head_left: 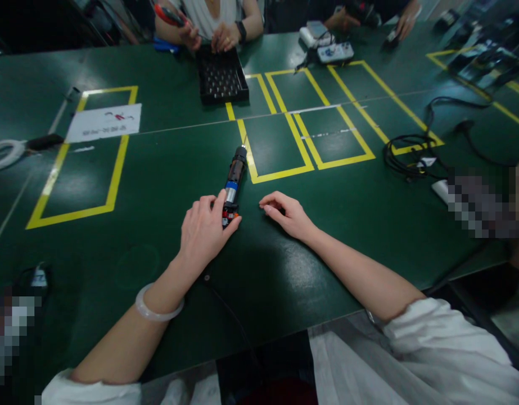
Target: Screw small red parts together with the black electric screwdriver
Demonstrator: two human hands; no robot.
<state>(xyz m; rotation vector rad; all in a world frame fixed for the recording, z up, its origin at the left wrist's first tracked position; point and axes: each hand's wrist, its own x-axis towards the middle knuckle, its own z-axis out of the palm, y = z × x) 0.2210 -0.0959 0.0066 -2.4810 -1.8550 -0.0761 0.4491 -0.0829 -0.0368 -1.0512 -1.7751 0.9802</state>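
Observation:
An electric screwdriver (235, 174) with a dark body and a blue and silver band lies on the green table. Its thin bit points away from me, and a thin cord runs from its rear toward the table's front edge. My left hand (203, 230) lies over the screwdriver's rear part, the fingers on its left side and the thumb on its right; the hand covers part of that end. To the right, apart from the tool, my right hand (289, 215) rests on the table with loosely bent fingers. A gap shows between its thumb and forefinger, and I see nothing held there.
Yellow tape (284, 175) marks rectangles on the table. A printed sheet (104, 122) lies at left. Across from me, a person's hands (224, 37) are at a black tray (224, 79) of small parts. A coiled black cable (411, 154) lies at right.

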